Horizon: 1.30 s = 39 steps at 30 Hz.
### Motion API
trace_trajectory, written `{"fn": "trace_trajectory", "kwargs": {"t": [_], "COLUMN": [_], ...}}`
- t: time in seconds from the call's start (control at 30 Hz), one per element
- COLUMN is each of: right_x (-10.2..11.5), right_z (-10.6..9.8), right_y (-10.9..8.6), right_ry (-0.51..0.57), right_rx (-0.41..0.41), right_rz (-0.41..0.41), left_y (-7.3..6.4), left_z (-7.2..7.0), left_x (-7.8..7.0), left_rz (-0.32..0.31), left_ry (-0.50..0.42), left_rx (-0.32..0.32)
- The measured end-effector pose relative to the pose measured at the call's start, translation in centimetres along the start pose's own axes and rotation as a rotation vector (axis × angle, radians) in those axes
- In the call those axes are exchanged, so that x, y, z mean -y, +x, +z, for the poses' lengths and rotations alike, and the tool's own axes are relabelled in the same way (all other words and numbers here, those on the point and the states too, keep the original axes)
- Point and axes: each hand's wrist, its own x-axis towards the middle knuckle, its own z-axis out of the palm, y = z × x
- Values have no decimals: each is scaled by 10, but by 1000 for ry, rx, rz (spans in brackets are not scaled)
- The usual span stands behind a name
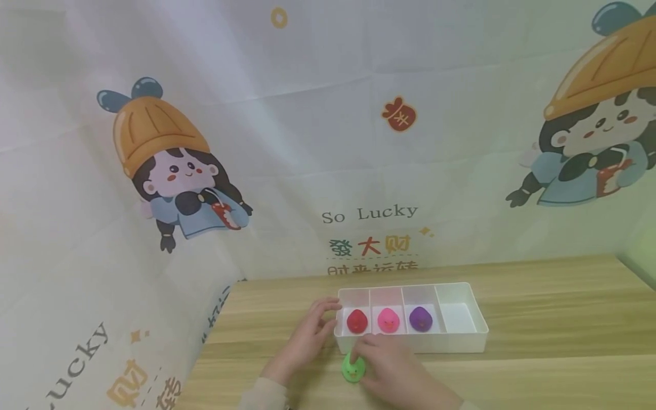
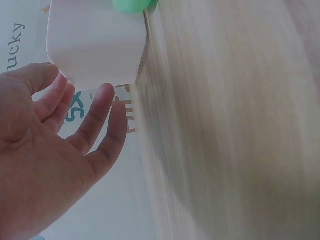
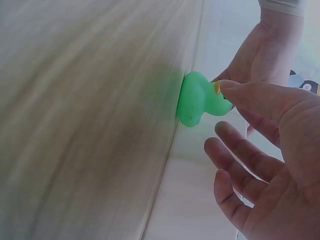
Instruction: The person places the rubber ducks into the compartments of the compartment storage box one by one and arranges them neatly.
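On the wooden table, a green rubber duck point(image 1: 353, 370) sits just in front of a white divided box point(image 1: 446, 344). My right hand point(image 1: 392, 361) pinches the duck's head between thumb and index finger; in the right wrist view the thumb lies at the beak of the duck point(image 3: 191, 102) and the other fingers are spread apart. At the box's left end, my left hand point(image 1: 314, 329) rests its relaxed fingertips near the rim. The left wrist view shows that hand point(image 2: 55, 137) with thumb and fingers loosely bent beside the end wall.
Inside the box, from the left, sit a red duck point(image 1: 357, 322), a pink duck point(image 1: 388, 321) and a purple duck point(image 1: 421, 319), one per compartment. The rightmost compartment point(image 1: 458, 319) shows its bare floor. A printed cloth point(image 1: 287, 188) hangs behind the table and along its left side.
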Motion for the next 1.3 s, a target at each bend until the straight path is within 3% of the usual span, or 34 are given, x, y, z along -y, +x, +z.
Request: {"fn": "trace_trajectory", "kwargs": {"t": [0.3, 1.07, 1.3], "right_x": [1, 9, 7], "right_z": [4, 2, 5], "right_y": [4, 9, 9], "right_ry": [12, 99, 102], "right_rx": [21, 54, 32], "right_rz": [0, 46, 31], "left_y": [-1, 1, 0], "left_z": [-1, 0, 0], "left_x": [1, 0, 1], "left_rz": [22, -3, -6], "left_ry": [0, 12, 5], "left_rx": [-3, 3, 4]}}
